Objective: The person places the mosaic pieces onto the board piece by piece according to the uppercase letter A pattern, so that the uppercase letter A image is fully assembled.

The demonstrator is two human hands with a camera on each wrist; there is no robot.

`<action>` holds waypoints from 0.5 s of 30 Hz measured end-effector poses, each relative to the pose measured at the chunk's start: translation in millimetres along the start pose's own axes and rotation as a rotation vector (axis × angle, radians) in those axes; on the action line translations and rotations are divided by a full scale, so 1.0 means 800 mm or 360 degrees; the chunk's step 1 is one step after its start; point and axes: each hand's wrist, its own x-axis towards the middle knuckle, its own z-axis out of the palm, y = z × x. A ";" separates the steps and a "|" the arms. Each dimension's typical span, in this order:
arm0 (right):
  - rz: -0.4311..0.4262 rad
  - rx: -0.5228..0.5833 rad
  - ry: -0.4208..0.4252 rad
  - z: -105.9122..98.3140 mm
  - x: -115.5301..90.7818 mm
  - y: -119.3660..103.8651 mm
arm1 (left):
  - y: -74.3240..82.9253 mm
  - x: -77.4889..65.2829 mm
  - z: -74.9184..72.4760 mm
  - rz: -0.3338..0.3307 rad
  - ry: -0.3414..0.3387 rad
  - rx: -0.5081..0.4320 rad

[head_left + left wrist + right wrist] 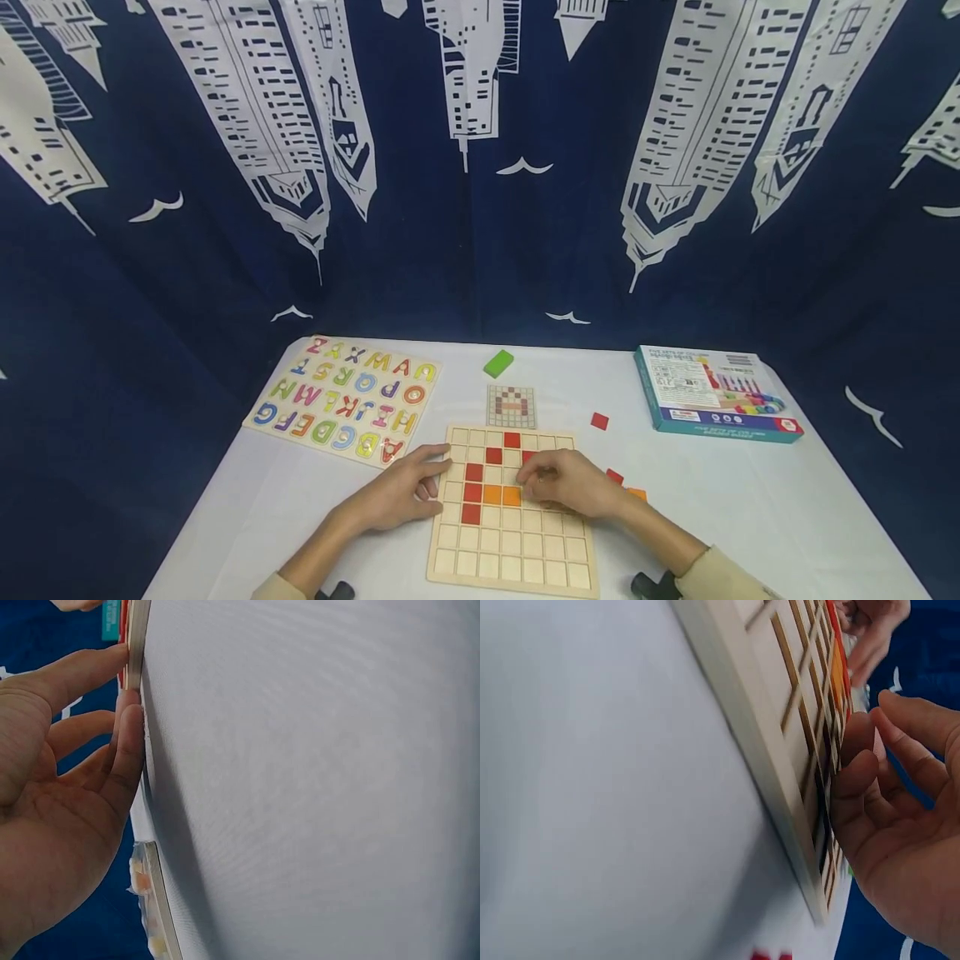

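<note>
A square wooden grid board (510,567) lies on the white table, holding several red tiles (474,472) and two visible orange tiles (512,497). At its left edge, my left hand (401,492) touches the side with thumb and fingertips, as the left wrist view also shows. My right hand (566,482) is over the right half of the board, its fingers bent and the fingertips close to the squares beside the orange tiles. No tile shows between thumb and fingers in the right wrist view. That hand covers some squares. Behind the board lies a small pattern card (512,407).
Left of the board lies an alphabet puzzle board (345,396). A green block (498,363) sits at the back, and a teal box (716,396) at the back right. Loose red tiles (600,421) and an orange piece (637,493) lie to the right.
</note>
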 end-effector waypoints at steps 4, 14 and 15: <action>0.0023 -0.0005 0.0004 -0.020 -0.013 0.007 | 0.000 0.001 -0.001 0.0016 -0.0002 0.0017; 0.0166 -0.0035 0.0016 -0.065 -0.050 0.035 | 0.004 0.001 -0.001 0.0008 -0.0004 0.0013; 0.0183 -0.0034 0.0022 -0.068 -0.054 0.037 | 0.004 0.000 -0.001 0.0006 -0.0005 0.0013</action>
